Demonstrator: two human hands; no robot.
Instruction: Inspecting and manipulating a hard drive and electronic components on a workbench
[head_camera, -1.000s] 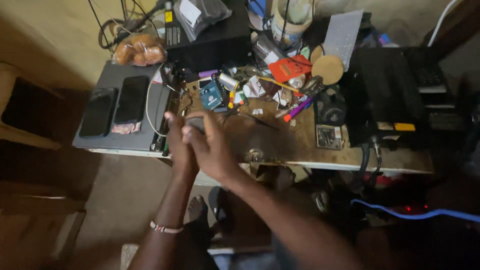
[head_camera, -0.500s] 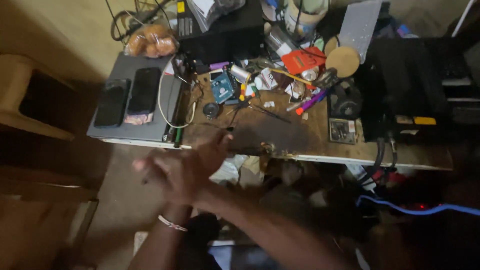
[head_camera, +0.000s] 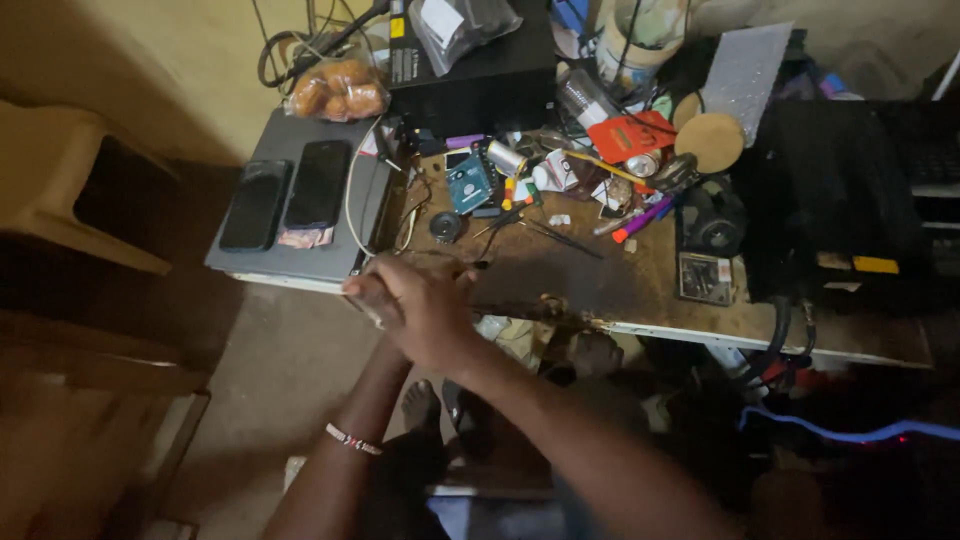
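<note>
Right hand (head_camera: 425, 305) is laid over left hand (head_camera: 385, 335), forearms converged, at the near edge of the workbench (head_camera: 640, 290); grip contents cannot be told.

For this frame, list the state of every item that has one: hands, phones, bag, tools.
Right hand: laid over the left, fingers curled.
Left hand: mostly hidden under the right; whether it grips anything is unclear.
Two phones: flat, side by side, screens dark.
Clear bag of buns: closed.
Tweezers: lying loose on the desk.
</note>
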